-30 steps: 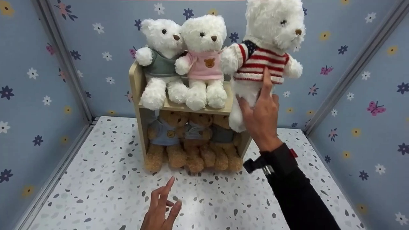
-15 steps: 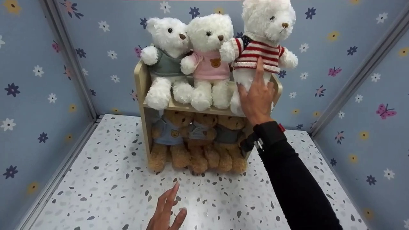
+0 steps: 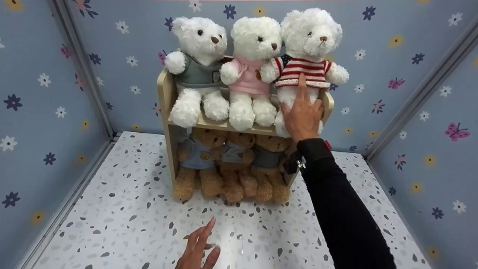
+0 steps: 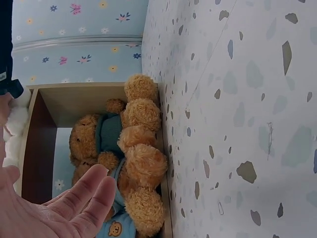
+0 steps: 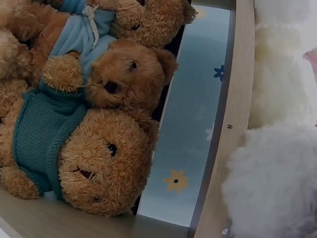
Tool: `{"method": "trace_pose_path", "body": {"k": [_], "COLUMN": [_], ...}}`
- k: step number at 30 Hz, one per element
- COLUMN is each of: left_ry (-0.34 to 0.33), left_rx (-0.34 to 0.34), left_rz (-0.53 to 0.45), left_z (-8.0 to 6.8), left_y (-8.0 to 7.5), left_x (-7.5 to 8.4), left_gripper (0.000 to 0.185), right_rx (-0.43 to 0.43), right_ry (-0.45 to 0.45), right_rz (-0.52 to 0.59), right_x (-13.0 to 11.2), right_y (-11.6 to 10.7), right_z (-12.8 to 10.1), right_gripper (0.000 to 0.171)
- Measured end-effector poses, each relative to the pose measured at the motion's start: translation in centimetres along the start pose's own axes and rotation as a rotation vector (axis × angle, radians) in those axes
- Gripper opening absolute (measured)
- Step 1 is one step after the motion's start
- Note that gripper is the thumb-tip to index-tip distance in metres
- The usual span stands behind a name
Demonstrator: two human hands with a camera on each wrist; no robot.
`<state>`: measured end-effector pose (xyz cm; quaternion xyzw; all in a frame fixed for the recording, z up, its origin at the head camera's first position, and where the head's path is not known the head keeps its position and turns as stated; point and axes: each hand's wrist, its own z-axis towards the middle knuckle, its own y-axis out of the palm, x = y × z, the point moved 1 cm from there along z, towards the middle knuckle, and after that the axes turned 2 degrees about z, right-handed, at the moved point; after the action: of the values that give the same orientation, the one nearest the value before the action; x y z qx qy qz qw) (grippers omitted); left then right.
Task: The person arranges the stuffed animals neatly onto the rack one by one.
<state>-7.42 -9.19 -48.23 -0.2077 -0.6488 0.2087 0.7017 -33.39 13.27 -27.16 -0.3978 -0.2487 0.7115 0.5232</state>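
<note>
A white teddy bear [image 3: 304, 67] in a red-and-white striped sweater sits at the right end of the wooden shelf's [image 3: 164, 89] upper level. My right hand [image 3: 304, 116] grips its lower body, index finger extended up onto the sweater. Beside it are a white bear in a pink top [image 3: 250, 74] and another in a grey-green top [image 3: 201, 71]. The striped bear's arm overlaps the pink top. Low in front of the shelf, touching nothing, hovers my left hand [image 3: 199, 246], fingers extended; the left wrist view shows this hand [image 4: 74, 210] too.
Brown teddy bears in a light blue top [image 3: 198, 155], a grey-blue top [image 3: 231, 153] and a dark green top [image 5: 44, 139] fill the lower level, feet protruding at the front. Flower-patterned panels [image 3: 422, 93] enclose the speckled white floor [image 3: 123, 209].
My right hand has brought the striped bear down and left onto the upper shelf, against the pink-topped bear, which now leans and faces more to the right. My left hand has shifted slightly right.
</note>
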Motion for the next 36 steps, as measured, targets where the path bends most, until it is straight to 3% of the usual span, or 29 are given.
{"method": "trace_pose_path", "body": {"k": [5,10,15,18,22,29,33,36], "left_ry": [-0.006,0.046,0.070,0.063,0.076,0.158,0.182,0.244], "left_rx": [-0.020,0.028,0.000,-0.029,-0.027,0.027,0.069,0.099], "left_rz": [0.004,0.018,0.036,0.030,0.023,0.084,0.110,0.137], "left_z": [0.1,0.2,0.5,0.8,1.6,3.8,4.5,5.1], "left_y": [0.0,0.2,0.0,-0.7,-2.1,-4.8,-5.6,-6.0], "left_x": [0.0,-0.2,-0.1,0.3,1.5,4.6,6.1,7.5], "left_gripper": [0.052,0.049,0.047,0.047,0.049,0.050,0.051,0.052], "right_rx": [-0.089,-0.205,-0.372,-0.414,-0.395,-0.275,-0.254,-0.234], "right_ry": [-0.016,-0.101,-0.064,-0.052,-0.077,-0.142,-0.182,-0.208], "right_rz": [0.032,0.055,0.009,0.010,0.037,0.083,0.092,0.082], "right_x": [0.2,1.1,1.2,1.0,1.0,1.5,1.2,1.3], "right_y": [0.3,0.1,-0.4,-0.5,-0.6,-1.0,-1.2,-1.2], "right_z": [0.8,1.5,1.8,1.5,0.2,-2.1,-3.2,-4.1], "right_gripper": [0.077,0.061,0.057,0.054,0.050,0.048,0.050,0.050]}}
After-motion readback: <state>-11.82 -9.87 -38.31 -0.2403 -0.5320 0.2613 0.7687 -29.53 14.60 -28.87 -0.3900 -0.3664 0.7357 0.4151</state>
